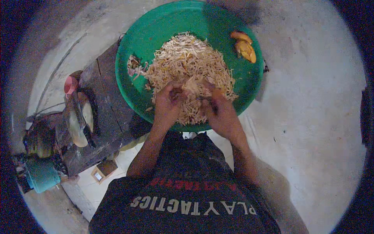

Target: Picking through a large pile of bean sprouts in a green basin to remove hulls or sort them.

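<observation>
A large round green basin (140, 29) holds a heap of pale shredded food (187, 55), its exact kind not clear. My left hand (171, 98) is at the near left part of the heap, fingers bent and blurred; whether it grips any shreds cannot be told. Close by on the right, my right hand (217, 106) has a small dark thing at its fingers, too blurred to name. Between the hands lie more shreds. Some yellow-orange pieces (246, 50) rest against the basin's right side. A small pinkish-white clump (136, 66) sits at its left side.
Left of the basin is a dark wooden surface (108, 82) with a pink cup or scoop (70, 84) and a long dark-handled tool (78, 117). A teal container (43, 175) stands at the lower left, and a small box (106, 168) is on the tiled floor. A pale wall (309, 102) is at the right.
</observation>
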The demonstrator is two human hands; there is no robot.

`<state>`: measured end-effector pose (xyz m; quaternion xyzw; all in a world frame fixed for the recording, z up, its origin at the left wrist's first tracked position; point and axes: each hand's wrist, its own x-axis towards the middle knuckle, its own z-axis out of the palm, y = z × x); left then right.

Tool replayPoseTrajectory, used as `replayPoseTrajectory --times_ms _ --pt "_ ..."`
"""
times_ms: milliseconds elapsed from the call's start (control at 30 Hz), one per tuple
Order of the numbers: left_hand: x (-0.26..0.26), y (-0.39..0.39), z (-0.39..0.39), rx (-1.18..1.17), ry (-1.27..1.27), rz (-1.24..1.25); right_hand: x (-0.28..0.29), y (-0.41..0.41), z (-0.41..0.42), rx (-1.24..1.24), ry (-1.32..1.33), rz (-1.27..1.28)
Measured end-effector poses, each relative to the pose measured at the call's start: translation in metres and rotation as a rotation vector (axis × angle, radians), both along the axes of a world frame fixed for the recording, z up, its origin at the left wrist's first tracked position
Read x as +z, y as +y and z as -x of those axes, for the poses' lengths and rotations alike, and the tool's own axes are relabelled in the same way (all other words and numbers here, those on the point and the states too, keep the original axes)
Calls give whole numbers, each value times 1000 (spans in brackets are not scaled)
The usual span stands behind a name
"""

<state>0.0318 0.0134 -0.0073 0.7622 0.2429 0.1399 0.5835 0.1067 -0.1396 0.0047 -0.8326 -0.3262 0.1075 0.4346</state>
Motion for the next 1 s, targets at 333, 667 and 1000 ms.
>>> replayPoseTrajectory --times_ms 333,667,1000 --pt "-4 0 1 64 -62 76 16 -10 -1 -62 96 27" --pt "-4 1 8 94 -200 -42 20 -14 -9 -82 142 45" --pt "-1 -7 8 117 -234 -70 5 -11 -20 -69 -4 50"
